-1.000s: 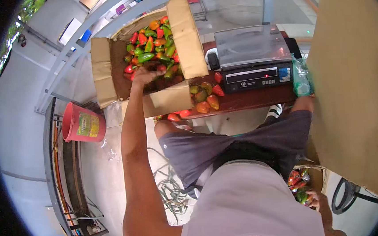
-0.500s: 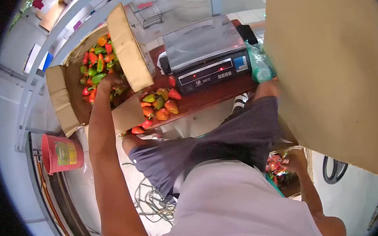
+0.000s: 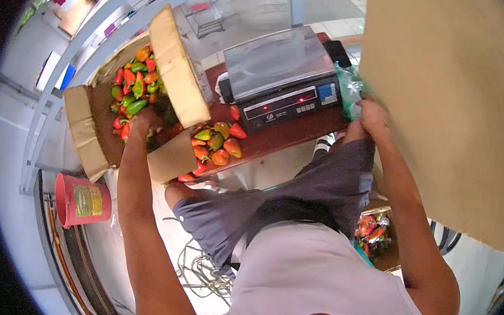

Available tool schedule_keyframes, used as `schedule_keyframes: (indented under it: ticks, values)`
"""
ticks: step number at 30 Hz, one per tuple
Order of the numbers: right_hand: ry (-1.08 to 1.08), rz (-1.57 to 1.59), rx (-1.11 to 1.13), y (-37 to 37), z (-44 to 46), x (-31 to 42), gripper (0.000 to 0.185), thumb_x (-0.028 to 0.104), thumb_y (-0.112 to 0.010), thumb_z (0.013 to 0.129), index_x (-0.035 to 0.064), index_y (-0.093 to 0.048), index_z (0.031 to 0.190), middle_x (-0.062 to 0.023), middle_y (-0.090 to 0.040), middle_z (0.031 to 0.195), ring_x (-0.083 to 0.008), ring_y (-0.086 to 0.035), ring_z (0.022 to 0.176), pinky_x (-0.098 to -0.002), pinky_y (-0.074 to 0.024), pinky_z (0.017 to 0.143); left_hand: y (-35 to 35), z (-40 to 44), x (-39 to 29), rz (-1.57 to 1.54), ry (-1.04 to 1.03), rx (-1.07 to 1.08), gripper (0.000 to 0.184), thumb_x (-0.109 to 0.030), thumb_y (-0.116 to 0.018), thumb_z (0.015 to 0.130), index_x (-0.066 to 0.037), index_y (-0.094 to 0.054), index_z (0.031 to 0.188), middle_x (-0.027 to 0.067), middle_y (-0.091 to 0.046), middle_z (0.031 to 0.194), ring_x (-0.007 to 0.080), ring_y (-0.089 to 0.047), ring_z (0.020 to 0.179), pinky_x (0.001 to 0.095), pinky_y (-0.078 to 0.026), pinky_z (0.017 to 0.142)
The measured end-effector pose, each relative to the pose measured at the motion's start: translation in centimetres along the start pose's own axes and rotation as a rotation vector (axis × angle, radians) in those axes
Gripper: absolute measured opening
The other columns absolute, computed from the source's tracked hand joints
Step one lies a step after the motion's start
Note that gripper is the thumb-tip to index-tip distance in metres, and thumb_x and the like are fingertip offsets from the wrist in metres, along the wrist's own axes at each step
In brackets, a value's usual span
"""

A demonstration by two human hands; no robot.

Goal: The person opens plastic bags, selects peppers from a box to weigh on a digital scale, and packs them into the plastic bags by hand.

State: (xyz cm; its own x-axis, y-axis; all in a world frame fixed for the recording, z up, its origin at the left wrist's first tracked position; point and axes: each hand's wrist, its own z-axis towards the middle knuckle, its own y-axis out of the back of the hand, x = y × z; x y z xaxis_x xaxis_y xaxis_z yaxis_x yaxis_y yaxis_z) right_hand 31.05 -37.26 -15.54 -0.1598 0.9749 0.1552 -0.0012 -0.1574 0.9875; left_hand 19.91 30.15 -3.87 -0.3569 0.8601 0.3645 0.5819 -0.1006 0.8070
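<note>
My left hand (image 3: 142, 122) reaches down into an open cardboard box (image 3: 81, 126) of red, green and orange peppers (image 3: 134, 84). Its fingers are in shadow among the peppers, so their grip does not show. Over by my knee, my right hand (image 3: 373, 115) is closed, its fingertips at the lower part of a green plastic bag (image 3: 350, 90). The bag hangs beside a digital scale (image 3: 284, 75) with a bare metal pan and lit red digits. A small heap of peppers (image 3: 218, 142) lies on the dark red tabletop (image 3: 285, 132) between box and scale.
A large cardboard sheet (image 3: 448, 94) stands along the right side. Below my right arm is another box with red peppers (image 3: 371, 228). A pink bucket (image 3: 83, 197) and a tangle of cord (image 3: 205, 274) are on the floor at left.
My right hand has left the lower box on the right and come up to the green plastic bag beside the scale. My left hand stays inside the pepper box.
</note>
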Motion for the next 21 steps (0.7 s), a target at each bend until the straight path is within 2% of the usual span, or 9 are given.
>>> schedule_keyframes:
  ticks: [3, 5, 7, 10, 13, 16, 19, 21]
  values:
    - [0.013, -0.061, -0.02, -0.9, 1.2, 0.3, 0.031, 0.012, -0.054, 0.089, 0.0152, -0.071, 0.115, -0.0136, -0.069, 0.112, -0.0371, -0.068, 0.098, -0.0489, -0.0536, 0.087, -2.6, 3.3, 2.9, 0.004, -0.174, -0.067, 0.045, -0.026, -0.078, 0.067, -0.008, -0.072, 0.108, 0.0183, -0.069, 0.117, 0.0334, -0.066, 0.107, 0.0454, -0.054, 0.09]
    - [0.004, -0.091, -0.002, -1.4, 1.8, 0.2, 0.03, 0.014, -0.056, 0.088, 0.0154, -0.07, 0.115, -0.0133, -0.07, 0.111, -0.0364, -0.068, 0.097, -0.049, -0.0539, 0.085, -3.3, 3.9, 3.0, 0.161, -0.214, -0.146, 0.042, -0.02, -0.077, 0.07, -0.005, -0.071, 0.109, 0.0207, -0.069, 0.115, 0.0346, -0.067, 0.103, 0.0448, -0.055, 0.087]
    - [-0.038, -0.097, 0.034, -1.5, 2.2, 0.9, 0.029, 0.018, -0.059, 0.088, 0.016, -0.07, 0.115, -0.0127, -0.071, 0.108, -0.0358, -0.069, 0.095, -0.049, -0.0543, 0.082, -4.6, 3.5, 3.3, 0.003, -0.074, -0.141, 0.044, -0.02, -0.077, 0.07, -0.004, -0.07, 0.111, 0.0208, -0.069, 0.115, 0.0352, -0.068, 0.101, 0.0441, -0.056, 0.086]
    - [-0.065, -0.003, -0.069, -0.2, -0.1, 2.0, 0.023, 0.023, -0.065, 0.086, 0.0175, -0.072, 0.107, -0.0108, -0.072, 0.102, -0.0346, -0.069, 0.092, -0.0482, -0.0543, 0.078, -5.7, 4.8, 4.9, 0.154, -0.164, -0.165, 0.037, -0.027, -0.071, 0.074, -0.008, -0.074, 0.105, 0.0139, -0.071, 0.114, 0.0331, -0.068, 0.104, 0.041, -0.057, 0.084]
    - [-0.042, 0.111, -0.203, -0.4, -1.0, 1.5, 0.014, 0.026, -0.068, 0.085, 0.0177, -0.073, 0.096, -0.0086, -0.072, 0.096, -0.0336, -0.069, 0.091, -0.0455, -0.0552, 0.079, -5.5, 5.4, 4.5, 0.182, -0.184, 0.02, 0.041, -0.029, -0.074, 0.071, -0.009, -0.074, 0.107, 0.0125, -0.071, 0.116, 0.0312, -0.068, 0.105, 0.041, -0.057, 0.086]
    - [-0.08, 0.188, -0.201, -0.3, -0.9, 1.7, 0.014, 0.026, -0.071, 0.084, 0.0165, -0.072, 0.095, -0.0072, -0.07, 0.096, -0.0332, -0.068, 0.089, -0.0462, -0.0542, 0.078, -3.5, 2.9, 4.1, 0.202, -0.247, 0.011, 0.047, -0.032, -0.078, 0.068, -0.011, -0.074, 0.11, 0.0125, -0.071, 0.116, 0.0288, -0.068, 0.106, 0.0414, -0.056, 0.087]
    - [0.015, 0.146, -0.181, -0.9, -0.9, 1.1, 0.013, 0.021, -0.072, 0.084, 0.0145, -0.07, 0.095, -0.008, -0.068, 0.099, -0.0324, -0.067, 0.094, -0.0455, -0.0536, 0.079, 2.8, -4.3, 0.3, 0.209, -0.136, 0.333, 0.054, -0.026, -0.081, 0.073, -0.006, -0.066, 0.121, 0.0179, -0.067, 0.12, 0.0301, -0.07, 0.098, 0.0454, -0.059, 0.08]
    - [0.067, 0.151, -0.256, -0.8, -1.5, 1.2, 0.013, 0.019, -0.072, 0.084, 0.0131, -0.068, 0.095, -0.0084, -0.067, 0.101, -0.0323, -0.065, 0.097, -0.0454, -0.0525, 0.082, 4.2, -7.9, -0.4, 0.01, -0.079, 0.305, 0.051, -0.025, -0.08, 0.076, -0.005, -0.066, 0.12, 0.0175, -0.069, 0.117, 0.0293, -0.07, 0.095, 0.0452, -0.061, 0.077]
